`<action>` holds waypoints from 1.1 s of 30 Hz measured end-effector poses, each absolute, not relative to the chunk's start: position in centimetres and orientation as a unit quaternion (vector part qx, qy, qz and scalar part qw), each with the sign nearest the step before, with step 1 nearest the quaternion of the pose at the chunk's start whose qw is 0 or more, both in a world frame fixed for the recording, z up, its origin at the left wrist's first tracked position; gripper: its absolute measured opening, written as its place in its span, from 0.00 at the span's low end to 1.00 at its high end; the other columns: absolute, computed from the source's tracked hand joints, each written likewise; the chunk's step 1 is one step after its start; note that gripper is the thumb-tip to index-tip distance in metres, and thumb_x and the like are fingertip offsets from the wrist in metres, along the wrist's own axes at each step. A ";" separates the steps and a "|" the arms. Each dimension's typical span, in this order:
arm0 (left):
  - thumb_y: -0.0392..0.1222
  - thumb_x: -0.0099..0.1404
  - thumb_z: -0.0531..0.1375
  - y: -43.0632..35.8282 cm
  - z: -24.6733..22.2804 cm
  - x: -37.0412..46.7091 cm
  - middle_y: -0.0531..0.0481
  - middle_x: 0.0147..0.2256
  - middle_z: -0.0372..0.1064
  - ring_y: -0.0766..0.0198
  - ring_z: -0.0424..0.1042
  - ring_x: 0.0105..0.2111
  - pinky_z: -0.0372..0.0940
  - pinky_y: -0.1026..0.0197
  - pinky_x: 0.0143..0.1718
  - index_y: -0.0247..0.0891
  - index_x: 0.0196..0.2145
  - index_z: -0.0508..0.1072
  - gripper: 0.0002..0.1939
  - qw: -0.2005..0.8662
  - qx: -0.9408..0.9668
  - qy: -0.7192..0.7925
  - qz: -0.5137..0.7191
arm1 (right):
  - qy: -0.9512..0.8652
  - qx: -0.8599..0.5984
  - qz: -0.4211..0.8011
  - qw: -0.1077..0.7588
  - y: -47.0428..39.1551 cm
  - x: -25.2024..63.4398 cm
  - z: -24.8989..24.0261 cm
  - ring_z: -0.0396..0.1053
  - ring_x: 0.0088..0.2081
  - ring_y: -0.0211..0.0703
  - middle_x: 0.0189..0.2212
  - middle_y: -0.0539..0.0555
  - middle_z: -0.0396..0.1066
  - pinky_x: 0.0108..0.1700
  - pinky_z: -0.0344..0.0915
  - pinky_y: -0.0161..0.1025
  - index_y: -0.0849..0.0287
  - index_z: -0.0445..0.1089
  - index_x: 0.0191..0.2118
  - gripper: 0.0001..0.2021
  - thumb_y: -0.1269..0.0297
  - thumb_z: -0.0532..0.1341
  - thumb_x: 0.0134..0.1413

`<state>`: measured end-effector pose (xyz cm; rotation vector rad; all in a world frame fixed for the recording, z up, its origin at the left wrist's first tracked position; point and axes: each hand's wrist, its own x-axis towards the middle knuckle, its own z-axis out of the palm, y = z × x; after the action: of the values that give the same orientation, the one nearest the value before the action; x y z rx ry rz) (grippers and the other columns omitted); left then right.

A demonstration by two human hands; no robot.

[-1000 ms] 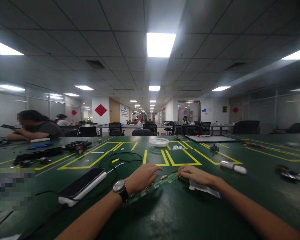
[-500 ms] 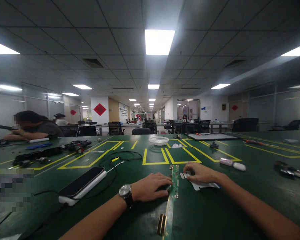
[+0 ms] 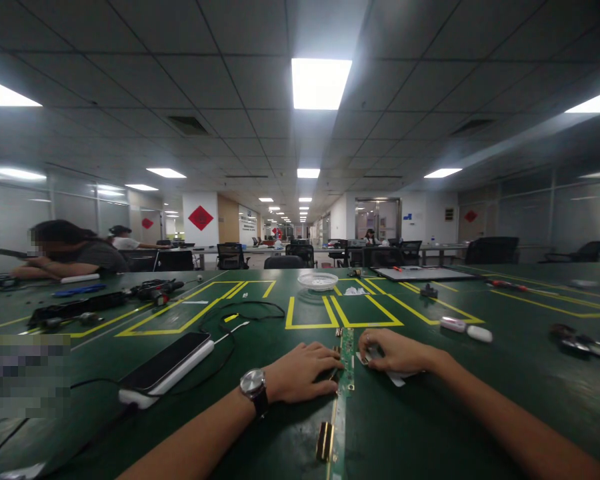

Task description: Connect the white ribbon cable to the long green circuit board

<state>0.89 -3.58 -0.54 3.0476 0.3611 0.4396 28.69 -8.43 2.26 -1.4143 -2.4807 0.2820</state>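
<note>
A long, narrow green circuit board (image 3: 348, 360) lies lengthwise in front of me, with a gold-coloured metal connector (image 3: 325, 441) at its near left side. My left hand (image 3: 305, 371), wearing a wristwatch, lies palm down with its fingers stretched out to the board's left edge. Across the board, on its right, my right hand (image 3: 393, 350) pinches a thin white sheet (image 3: 396, 380) between thumb and fingers. Most of that sheet is hidden under the hand, and its kind cannot be made out.
A phone (image 3: 167, 363) rests on a white block with cables to the left. Further back stand a white basket (image 3: 317, 281) and crumpled white paper (image 3: 356, 291). Pink and white cases (image 3: 466, 329) and pliers-like tools (image 3: 585, 343) lie right. A person (image 3: 75, 250) leans on the table's far left.
My right hand has come slightly left, closer to the board, covering more of the white sheet. The board has shifted a little left under my left hand's fingertips.
</note>
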 end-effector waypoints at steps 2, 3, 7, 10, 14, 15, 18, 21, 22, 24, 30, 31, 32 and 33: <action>0.56 0.72 0.52 -3.6 -0.6 0.8 0.49 0.59 0.64 0.53 0.64 0.56 0.60 0.52 0.53 0.48 0.60 0.65 0.23 0.014 0.982 0.123 0.142 | -0.847 -0.504 0.109 0.131 -8.5 28.9 2.3 0.69 0.41 0.45 0.39 0.53 0.73 0.44 0.62 0.37 0.59 0.74 0.38 0.08 0.69 0.63 0.50; 0.56 0.72 0.52 -3.6 -0.6 0.8 0.49 0.59 0.64 0.53 0.64 0.56 0.60 0.53 0.53 0.47 0.60 0.65 0.23 0.012 0.982 0.126 0.142 | -0.843 -0.511 0.110 0.131 -8.4 28.9 2.3 0.69 0.40 0.45 0.38 0.53 0.73 0.43 0.63 0.37 0.60 0.74 0.38 0.08 0.69 0.63 0.50; 0.56 0.73 0.51 -3.8 -0.4 0.8 0.49 0.60 0.64 0.53 0.64 0.56 0.60 0.53 0.52 0.47 0.60 0.65 0.23 0.005 0.981 0.132 0.139 | -0.836 -0.522 0.107 0.135 -8.3 28.6 1.8 0.68 0.37 0.43 0.36 0.53 0.72 0.38 0.62 0.35 0.60 0.74 0.38 0.08 0.67 0.64 0.51; 0.57 0.73 0.50 -3.9 -0.3 0.9 0.48 0.59 0.64 0.53 0.64 0.56 0.60 0.53 0.52 0.47 0.60 0.65 0.23 0.003 0.981 0.134 0.137 | -0.835 -0.525 0.095 0.133 -8.3 28.1 1.4 0.68 0.35 0.42 0.35 0.53 0.72 0.35 0.60 0.35 0.60 0.73 0.39 0.09 0.67 0.63 0.50; 0.57 0.72 0.50 -3.9 -0.2 0.9 0.48 0.59 0.64 0.52 0.64 0.55 0.60 0.52 0.52 0.47 0.60 0.65 0.23 0.004 0.982 0.133 0.136 | -0.833 -0.532 0.068 0.135 -8.4 27.4 1.1 0.66 0.33 0.42 0.33 0.52 0.72 0.33 0.58 0.35 0.60 0.73 0.37 0.07 0.66 0.62 0.50; 0.57 0.72 0.50 -3.9 -0.2 0.9 0.48 0.59 0.64 0.52 0.65 0.55 0.60 0.52 0.52 0.47 0.60 0.65 0.23 0.006 0.982 0.133 0.136 | -0.831 -0.535 0.063 0.138 -8.4 27.3 1.1 0.66 0.33 0.42 0.32 0.52 0.72 0.33 0.58 0.35 0.60 0.72 0.36 0.07 0.65 0.62 0.50; 0.57 0.72 0.51 -3.9 -0.3 0.9 0.47 0.59 0.64 0.52 0.65 0.55 0.60 0.52 0.51 0.47 0.60 0.65 0.23 0.007 0.982 0.133 0.137 | -0.828 -0.540 0.053 0.141 -8.4 26.9 1.0 0.66 0.32 0.41 0.32 0.52 0.71 0.31 0.57 0.35 0.59 0.71 0.35 0.06 0.64 0.62 0.50; 0.56 0.72 0.51 -3.9 -0.3 0.9 0.48 0.59 0.64 0.52 0.65 0.55 0.60 0.51 0.51 0.46 0.60 0.65 0.23 0.006 0.982 0.135 0.136 | -0.823 -0.546 0.054 0.144 -8.5 26.6 1.0 0.66 0.31 0.40 0.31 0.51 0.71 0.30 0.56 0.34 0.58 0.70 0.35 0.06 0.64 0.62 0.50; 0.56 0.72 0.51 -4.0 -0.3 0.9 0.48 0.59 0.64 0.52 0.65 0.55 0.60 0.51 0.51 0.46 0.60 0.65 0.23 0.006 0.981 0.136 0.135 | -0.822 -0.548 0.054 0.145 -8.6 26.5 1.0 0.66 0.31 0.40 0.31 0.51 0.71 0.30 0.56 0.34 0.58 0.70 0.35 0.06 0.64 0.62 0.50; 0.57 0.72 0.52 -3.9 -0.3 0.9 0.48 0.59 0.64 0.51 0.64 0.55 0.60 0.51 0.52 0.47 0.60 0.65 0.23 0.006 0.981 0.137 0.134 | -0.819 -0.553 0.052 0.145 -8.6 26.3 1.0 0.66 0.30 0.40 0.31 0.51 0.71 0.30 0.55 0.34 0.58 0.70 0.34 0.05 0.64 0.62 0.49; 0.56 0.72 0.52 -3.8 -0.5 0.9 0.46 0.60 0.63 0.51 0.63 0.56 0.60 0.50 0.53 0.45 0.60 0.65 0.23 0.010 0.982 0.134 0.132 | -0.808 -0.571 0.026 0.144 -8.7 25.9 1.0 0.65 0.29 0.38 0.29 0.50 0.72 0.28 0.53 0.33 0.58 0.69 0.32 0.05 0.67 0.62 0.46; 0.56 0.72 0.52 -3.8 -0.5 0.9 0.46 0.60 0.63 0.51 0.63 0.56 0.60 0.50 0.53 0.45 0.60 0.65 0.23 0.009 0.982 0.135 0.132 | -0.808 -0.572 0.026 0.143 -8.7 25.9 1.0 0.65 0.29 0.38 0.29 0.50 0.72 0.29 0.53 0.34 0.58 0.69 0.32 0.05 0.67 0.62 0.46; 0.56 0.72 0.52 -3.8 -0.5 0.9 0.46 0.60 0.63 0.51 0.63 0.56 0.60 0.50 0.53 0.45 0.59 0.65 0.23 0.008 0.982 0.135 0.131 | -0.807 -0.572 0.026 0.142 -8.7 25.9 1.0 0.65 0.29 0.39 0.29 0.50 0.72 0.29 0.53 0.34 0.58 0.69 0.32 0.05 0.67 0.63 0.46; 0.56 0.72 0.51 -3.8 -0.4 0.9 0.46 0.60 0.63 0.51 0.63 0.56 0.60 0.50 0.53 0.45 0.59 0.66 0.23 0.007 0.982 0.136 0.130 | -0.806 -0.574 0.029 0.139 -8.7 25.9 1.0 0.65 0.29 0.39 0.29 0.50 0.72 0.29 0.53 0.34 0.58 0.69 0.32 0.05 0.67 0.63 0.47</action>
<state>0.92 -3.83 -0.44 3.0712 0.4263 0.4081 25.90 -8.73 0.99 -1.6588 -2.3305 0.0838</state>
